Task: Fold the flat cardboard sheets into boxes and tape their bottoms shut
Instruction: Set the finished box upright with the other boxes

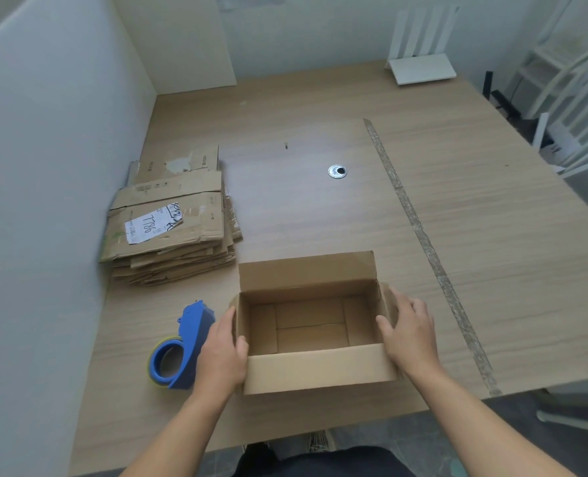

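An opened-up cardboard box (320, 368) stands upright on the wooden table (492, 235), open side up, its top flaps spread and its bottom flaps closed inside. My left hand (222, 352) holds the box's left wall, thumb over the rim. My right hand (411, 333) holds the right wall and flap, thumb inside. A blue tape dispenser (182, 349) with a roll of tape lies just left of my left hand. A stack of flat cardboard sheets (172, 218) sits at the back left against the wall, a white label on top.
A white partition wall (45, 166) runs along the table's left side. A round metal cable grommet (337, 171) sits mid-table. A strip of old tape (423, 242) crosses the table on the right. A white rack (421, 68) stands at the far edge; white chairs stand to the right.
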### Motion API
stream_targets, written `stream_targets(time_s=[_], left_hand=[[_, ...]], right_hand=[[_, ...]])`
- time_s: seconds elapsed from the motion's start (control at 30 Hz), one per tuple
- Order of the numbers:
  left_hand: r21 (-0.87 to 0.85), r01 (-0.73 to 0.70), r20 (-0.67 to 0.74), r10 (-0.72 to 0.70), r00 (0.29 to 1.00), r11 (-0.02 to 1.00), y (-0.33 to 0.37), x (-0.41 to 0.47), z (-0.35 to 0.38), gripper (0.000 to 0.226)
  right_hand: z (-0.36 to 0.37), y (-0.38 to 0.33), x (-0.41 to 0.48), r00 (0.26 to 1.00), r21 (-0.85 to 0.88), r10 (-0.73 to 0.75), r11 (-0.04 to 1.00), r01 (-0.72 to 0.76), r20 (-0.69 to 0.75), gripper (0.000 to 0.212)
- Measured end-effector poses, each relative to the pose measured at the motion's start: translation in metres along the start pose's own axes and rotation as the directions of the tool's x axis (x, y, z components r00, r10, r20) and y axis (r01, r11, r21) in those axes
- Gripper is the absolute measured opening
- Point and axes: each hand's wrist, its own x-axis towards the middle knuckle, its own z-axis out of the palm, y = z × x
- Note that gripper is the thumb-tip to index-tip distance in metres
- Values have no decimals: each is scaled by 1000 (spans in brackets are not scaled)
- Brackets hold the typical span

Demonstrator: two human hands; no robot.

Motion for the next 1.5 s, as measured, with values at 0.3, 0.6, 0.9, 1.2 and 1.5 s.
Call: stream_targets(time_s=[0.3, 0.6, 0.9, 1.2, 1.5], left_hand=[[-222, 74, 90, -55, 994, 972, 1, 5, -5, 51], [-129, 101, 56, -94, 994, 986, 2, -4, 5, 52], [-121, 151, 35, -147, 988, 981, -3, -3, 10, 43], [-44, 50, 189, -41, 981, 998, -1, 7, -6, 43], [-57, -12, 239, 25, 971, 998, 6, 20, -7, 43]], right_hand=[[4, 7, 8, 990, 123, -47, 992, 30, 133, 53], [8, 15, 4, 988, -58, -51, 997, 60, 144, 59], [-2, -50, -39, 817, -238, -482, 793, 560, 315, 66], [34, -62, -66, 685, -288, -344, 721, 631, 642, 72], [26, -70, -61, 707, -385, -388, 635, 670, 592, 55]])
